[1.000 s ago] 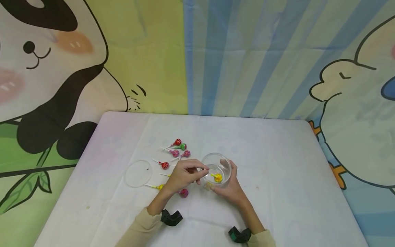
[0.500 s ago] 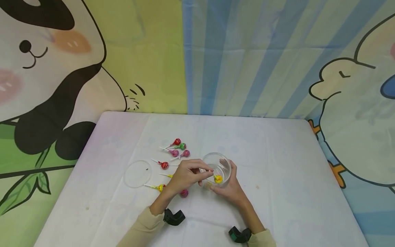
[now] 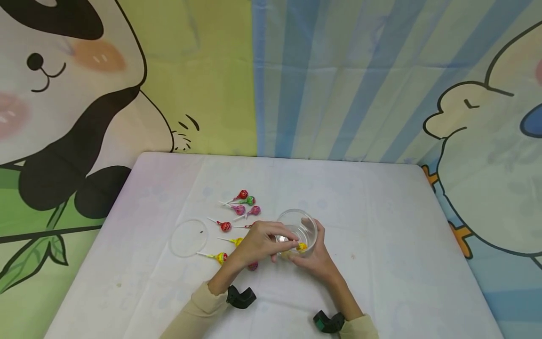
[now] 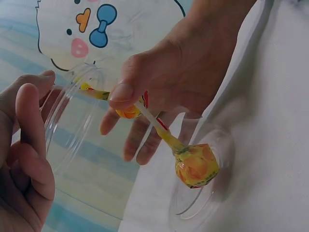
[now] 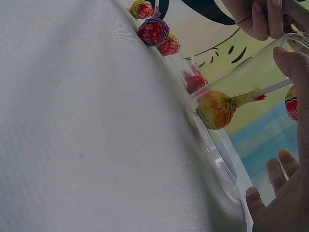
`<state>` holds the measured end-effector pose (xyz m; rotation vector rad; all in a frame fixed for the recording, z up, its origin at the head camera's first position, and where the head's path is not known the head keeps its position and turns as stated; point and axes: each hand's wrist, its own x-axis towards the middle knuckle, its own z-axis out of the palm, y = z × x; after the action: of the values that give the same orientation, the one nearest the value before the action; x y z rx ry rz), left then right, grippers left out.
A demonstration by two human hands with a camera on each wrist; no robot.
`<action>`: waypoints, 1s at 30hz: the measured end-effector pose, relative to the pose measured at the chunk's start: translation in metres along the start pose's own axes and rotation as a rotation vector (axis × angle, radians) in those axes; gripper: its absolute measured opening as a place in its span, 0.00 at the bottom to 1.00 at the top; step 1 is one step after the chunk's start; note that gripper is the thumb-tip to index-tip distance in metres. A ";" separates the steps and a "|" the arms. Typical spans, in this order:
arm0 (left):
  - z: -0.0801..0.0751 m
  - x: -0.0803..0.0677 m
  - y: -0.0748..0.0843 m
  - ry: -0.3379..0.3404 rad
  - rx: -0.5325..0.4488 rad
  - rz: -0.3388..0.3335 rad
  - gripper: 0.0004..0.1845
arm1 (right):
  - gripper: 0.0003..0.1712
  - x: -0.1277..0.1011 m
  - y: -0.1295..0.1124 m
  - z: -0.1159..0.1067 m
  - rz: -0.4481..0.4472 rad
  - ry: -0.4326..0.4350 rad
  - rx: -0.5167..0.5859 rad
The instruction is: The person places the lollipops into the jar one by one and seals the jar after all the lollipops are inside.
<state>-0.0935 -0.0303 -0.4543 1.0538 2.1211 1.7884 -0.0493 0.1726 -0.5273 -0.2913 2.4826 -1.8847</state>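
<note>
Lower than a moment before, the yellow lollipop (image 3: 301,246) had gone down into the clear cup (image 3: 312,229) until its head sat near the bottom. The left hand (image 3: 259,243) had moved closer to the cup too.

The left hand pinched the lollipop's white stick at the cup's rim. In the left wrist view the lollipop (image 4: 195,164) sat low in the cup (image 4: 212,193), with its stick leaning up to the fingers (image 4: 121,96). The right hand (image 3: 315,256) was wrapped round the side of the cup and held it on the bench (image 3: 381,212). In the right wrist view the lollipop (image 5: 216,109) showed through the cup's clear wall (image 5: 217,159).

Other lollipops lay on the bench to the left of the cup. A red one (image 3: 242,195), a green one (image 3: 251,201) and two pink ones (image 3: 240,210) lay in a bunch. Another red one (image 3: 226,227) lay nearer the left hand. A yellow and red one (image 3: 221,257) lay by the left wrist. A dark pink one (image 3: 252,266) peeked out under the left hand. A clear round lid (image 3: 189,238) lay flat, well to the left.
</note>
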 end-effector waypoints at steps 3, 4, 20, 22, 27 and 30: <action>0.000 -0.002 -0.001 0.001 0.010 -0.030 0.06 | 0.61 0.000 0.001 0.000 0.001 -0.006 -0.001; 0.001 -0.002 -0.001 0.000 0.019 -0.042 0.06 | 0.61 0.001 0.001 0.000 -0.001 -0.008 0.002; 0.007 0.005 0.012 -0.055 0.088 -0.339 0.06 | 0.60 -0.003 0.001 0.001 0.009 -0.013 0.026; 0.009 0.005 0.011 -0.051 0.089 -0.332 0.06 | 0.60 -0.004 0.000 0.001 0.015 -0.003 0.029; 0.010 0.008 0.014 -0.029 0.165 -0.315 0.07 | 0.60 -0.004 -0.002 -0.001 0.034 0.000 0.031; 0.009 0.011 0.019 -0.018 0.275 -0.296 0.08 | 0.60 -0.003 -0.002 -0.001 0.039 -0.006 0.038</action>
<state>-0.0885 -0.0159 -0.4361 0.7519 2.4115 1.3794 -0.0465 0.1734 -0.5259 -0.2464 2.4273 -1.9107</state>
